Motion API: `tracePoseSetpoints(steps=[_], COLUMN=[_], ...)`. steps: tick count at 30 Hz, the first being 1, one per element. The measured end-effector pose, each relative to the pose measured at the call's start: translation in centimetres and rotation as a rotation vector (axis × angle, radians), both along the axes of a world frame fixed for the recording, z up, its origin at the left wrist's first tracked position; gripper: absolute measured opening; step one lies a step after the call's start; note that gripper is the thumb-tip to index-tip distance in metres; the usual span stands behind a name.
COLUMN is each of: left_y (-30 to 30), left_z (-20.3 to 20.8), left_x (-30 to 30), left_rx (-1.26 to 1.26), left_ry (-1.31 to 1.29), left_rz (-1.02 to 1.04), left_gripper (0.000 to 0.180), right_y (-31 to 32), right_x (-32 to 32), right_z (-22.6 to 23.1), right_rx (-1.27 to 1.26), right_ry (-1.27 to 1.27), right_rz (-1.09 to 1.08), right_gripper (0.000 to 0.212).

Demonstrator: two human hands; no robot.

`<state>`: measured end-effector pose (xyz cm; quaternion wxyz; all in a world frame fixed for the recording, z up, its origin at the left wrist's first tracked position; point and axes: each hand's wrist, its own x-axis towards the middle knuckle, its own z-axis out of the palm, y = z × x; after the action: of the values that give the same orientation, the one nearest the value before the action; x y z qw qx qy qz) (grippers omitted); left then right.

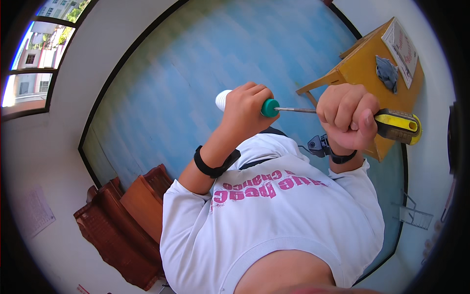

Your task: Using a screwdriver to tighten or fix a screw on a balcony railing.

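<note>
My left hand [247, 110] is closed around a white bottle [223, 100], which lies on its side in the air in front of my chest. Past the thumb side shows its round green cap [270, 109], facing right. A screwdriver [399, 126] with a black and yellow handle is in my right hand [347, 116], fingers wrapped around it. Its handle end juts out to the right of the fist. The thin metal shaft runs left, its tip at the middle of the cap; whether it pierces the cap I cannot tell.
At the right stands a yellow-brown wooden table [362, 61] bearing a crumpled blue cloth [387, 73] and a printed sheet [401, 51]. Dark red-brown wooden furniture [117, 230] is at the lower left. A wire rack [415, 217] is near the right wall. The floor [196, 59] is blue.
</note>
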<state>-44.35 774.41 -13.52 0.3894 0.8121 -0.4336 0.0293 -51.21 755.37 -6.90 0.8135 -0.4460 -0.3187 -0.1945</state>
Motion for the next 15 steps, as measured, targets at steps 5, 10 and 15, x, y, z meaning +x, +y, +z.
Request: tracePoseSetpoints(steps=[5,10,15], left_y=[-4.9,-10.9,-17.8], left_z=[-0.6,-2.0,-2.0], left_x=[13.2,27.5,41.1], left_rx=[0.032,-0.035,-0.041], left_ry=[0.01,0.072,0.003], left_rz=[-0.017,-0.046,-0.123], left_gripper=[0.027,0.026,0.026], right_y=[-3.6,-6.5,-10.7], right_x=[11.5,23.4,35.1], right_z=[-0.2,-1.3,-1.3], right_rx=[-0.021,-0.034,0.122], right_ry=[0.063,0.137,0.207], right_rz=[-0.169,-0.359,-0.611], right_gripper=[0.032,0.026,0.025])
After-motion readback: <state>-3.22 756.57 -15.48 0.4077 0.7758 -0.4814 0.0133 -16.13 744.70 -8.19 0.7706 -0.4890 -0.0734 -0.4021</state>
